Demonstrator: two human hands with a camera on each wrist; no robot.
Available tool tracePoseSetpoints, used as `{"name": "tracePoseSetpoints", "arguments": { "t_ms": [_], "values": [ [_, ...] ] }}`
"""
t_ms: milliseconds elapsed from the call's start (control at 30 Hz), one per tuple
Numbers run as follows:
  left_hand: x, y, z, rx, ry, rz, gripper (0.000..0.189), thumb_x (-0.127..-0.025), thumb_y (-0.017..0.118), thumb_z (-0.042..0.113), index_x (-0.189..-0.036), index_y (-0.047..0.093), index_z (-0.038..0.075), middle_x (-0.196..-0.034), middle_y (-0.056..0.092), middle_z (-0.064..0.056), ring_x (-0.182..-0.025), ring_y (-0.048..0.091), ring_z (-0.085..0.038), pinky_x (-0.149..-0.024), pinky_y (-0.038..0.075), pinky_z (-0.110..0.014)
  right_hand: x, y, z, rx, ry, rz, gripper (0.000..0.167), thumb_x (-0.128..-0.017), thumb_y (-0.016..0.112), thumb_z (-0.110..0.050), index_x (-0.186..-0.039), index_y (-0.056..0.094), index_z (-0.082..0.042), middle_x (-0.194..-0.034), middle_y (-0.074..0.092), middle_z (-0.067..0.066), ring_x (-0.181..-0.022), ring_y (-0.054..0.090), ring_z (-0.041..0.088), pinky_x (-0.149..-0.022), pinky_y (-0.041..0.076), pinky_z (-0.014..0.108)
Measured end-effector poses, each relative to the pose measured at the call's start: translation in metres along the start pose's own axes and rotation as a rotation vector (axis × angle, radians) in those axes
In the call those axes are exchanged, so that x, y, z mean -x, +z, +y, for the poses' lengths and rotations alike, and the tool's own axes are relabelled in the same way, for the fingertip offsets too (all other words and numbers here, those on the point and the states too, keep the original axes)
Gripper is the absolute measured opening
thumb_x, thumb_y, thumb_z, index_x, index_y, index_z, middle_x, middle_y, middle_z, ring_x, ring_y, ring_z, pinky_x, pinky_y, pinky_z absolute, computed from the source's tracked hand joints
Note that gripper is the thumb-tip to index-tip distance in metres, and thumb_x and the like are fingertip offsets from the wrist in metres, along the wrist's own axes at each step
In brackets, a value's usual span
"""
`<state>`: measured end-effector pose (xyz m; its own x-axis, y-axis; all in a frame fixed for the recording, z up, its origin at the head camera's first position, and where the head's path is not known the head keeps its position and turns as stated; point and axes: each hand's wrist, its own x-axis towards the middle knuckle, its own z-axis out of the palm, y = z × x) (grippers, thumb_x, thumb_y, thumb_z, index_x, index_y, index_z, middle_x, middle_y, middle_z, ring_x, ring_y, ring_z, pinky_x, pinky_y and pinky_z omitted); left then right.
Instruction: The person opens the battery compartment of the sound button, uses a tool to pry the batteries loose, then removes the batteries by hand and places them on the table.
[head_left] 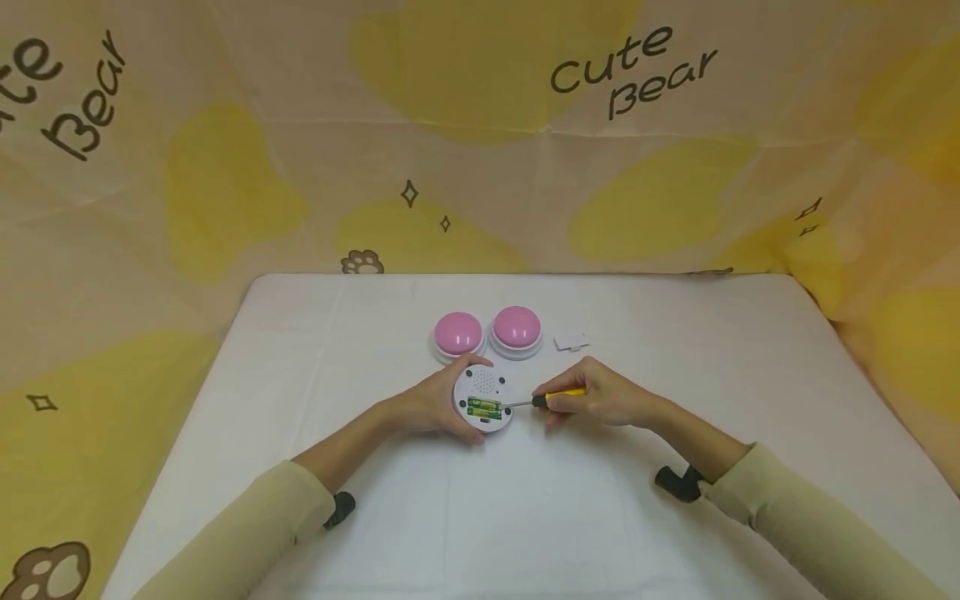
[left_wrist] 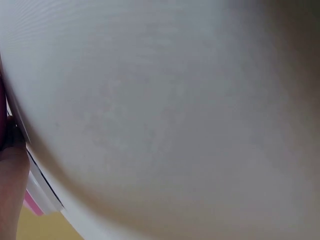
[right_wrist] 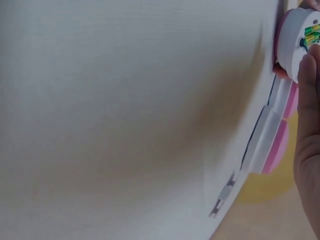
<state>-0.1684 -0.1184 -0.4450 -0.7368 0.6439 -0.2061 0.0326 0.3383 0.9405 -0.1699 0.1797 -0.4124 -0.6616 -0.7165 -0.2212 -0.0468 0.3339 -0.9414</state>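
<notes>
My left hand (head_left: 442, 404) grips a round white push-button device (head_left: 468, 414) by its rim, underside facing up. Two green and yellow batteries (head_left: 484, 408) lie side by side in its uncovered compartment, near speaker holes and dark feet. A screwdriver (head_left: 564, 397) with a yellow and black handle is pinched in my right hand (head_left: 600, 392), its thin shaft reaching the compartment's right edge. In the right wrist view, the same device (right_wrist: 291, 42) shows a pink dome underneath, and my right fingers (right_wrist: 308, 95) overlap it. The left wrist view catches only part of my left hand (left_wrist: 12, 185).
Behind the held device stand two more push-button devices, one with a pink dome (head_left: 458, 332) at left and another pink dome (head_left: 517, 326) at right. A small white battery cover (head_left: 572, 342) lies right of them on the white table (head_left: 360, 333). A patterned yellow cloth (head_left: 300, 150) hangs behind.
</notes>
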Motion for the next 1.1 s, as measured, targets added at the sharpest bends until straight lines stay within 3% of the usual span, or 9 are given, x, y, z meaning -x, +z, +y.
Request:
{"name": "tracePoseSetpoints", "arguments": {
  "t_ms": [600, 1100],
  "values": [
    [-0.002, -0.001, 0.0, -0.016, -0.016, -0.002, 0.097, -0.067, 0.092, 0.012, -0.144, 0.033, 0.023, -0.131, 0.053, 0.0, -0.121, 0.05, -0.019, -0.102, 0.043, -0.038, 0.001, 0.002, 0.011, -0.081, -0.041, 0.01, 0.029, -0.098, 0.061, -0.005, -0.123, 0.064, 0.01, -0.097, 0.072, 0.026, -0.089, 0.069, 0.042, -0.088, 0.054, 0.036],
    [-0.001, -0.002, -0.001, -0.015, -0.015, -0.011, 0.097, -0.068, 0.092, 0.012, -0.144, 0.033, 0.021, -0.132, 0.053, 0.001, -0.122, 0.05, -0.019, -0.103, 0.042, -0.038, 0.002, 0.001, 0.011, -0.083, -0.056, 0.002, 0.03, -0.098, 0.061, -0.006, -0.123, 0.064, 0.01, -0.095, 0.072, 0.026, -0.089, 0.069, 0.041, -0.087, 0.054, 0.037]
  ]
}}
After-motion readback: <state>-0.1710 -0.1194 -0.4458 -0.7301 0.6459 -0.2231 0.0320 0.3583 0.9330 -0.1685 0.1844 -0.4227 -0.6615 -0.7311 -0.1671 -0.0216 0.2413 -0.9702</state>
